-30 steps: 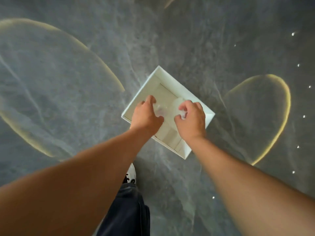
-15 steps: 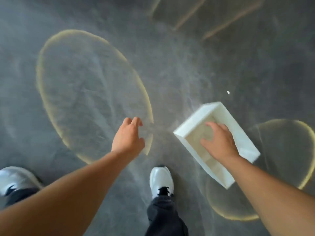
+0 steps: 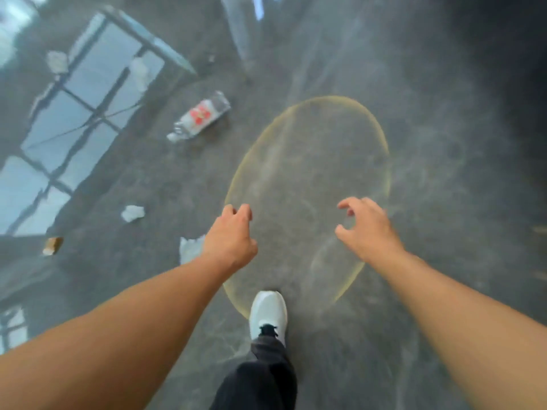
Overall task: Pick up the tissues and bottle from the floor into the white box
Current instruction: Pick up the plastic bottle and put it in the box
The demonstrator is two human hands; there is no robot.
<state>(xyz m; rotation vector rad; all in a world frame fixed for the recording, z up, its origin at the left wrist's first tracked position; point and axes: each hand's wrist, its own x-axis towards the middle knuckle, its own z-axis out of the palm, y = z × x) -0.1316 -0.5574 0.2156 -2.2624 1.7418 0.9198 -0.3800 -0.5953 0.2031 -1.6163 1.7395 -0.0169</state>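
A clear plastic bottle (image 3: pixel 199 116) with a red and white label lies on its side on the grey floor, up and left of my hands. One crumpled white tissue (image 3: pixel 132 213) lies left of my left hand, and another tissue (image 3: pixel 189 248) is half hidden behind my left wrist. Further white tissues (image 3: pixel 139 73) (image 3: pixel 57 61) lie farther off at the upper left. My left hand (image 3: pixel 231 236) hovers with curled fingers and holds nothing. My right hand (image 3: pixel 365 227) is empty too, its fingers spread. The white box is out of view.
The glossy floor mirrors a window grid (image 3: pixel 74 113) at the left. A yellow oval outline (image 3: pixel 384 149) is marked on the floor under my hands. A small brown and white scrap (image 3: pixel 52 245) lies at the left. My white shoe (image 3: pixel 268 313) stands below centre.
Both hands left the white box, which has slid out of view to the right. The view swung left and the bottle and tissues came into sight. The frame is blurred by motion.
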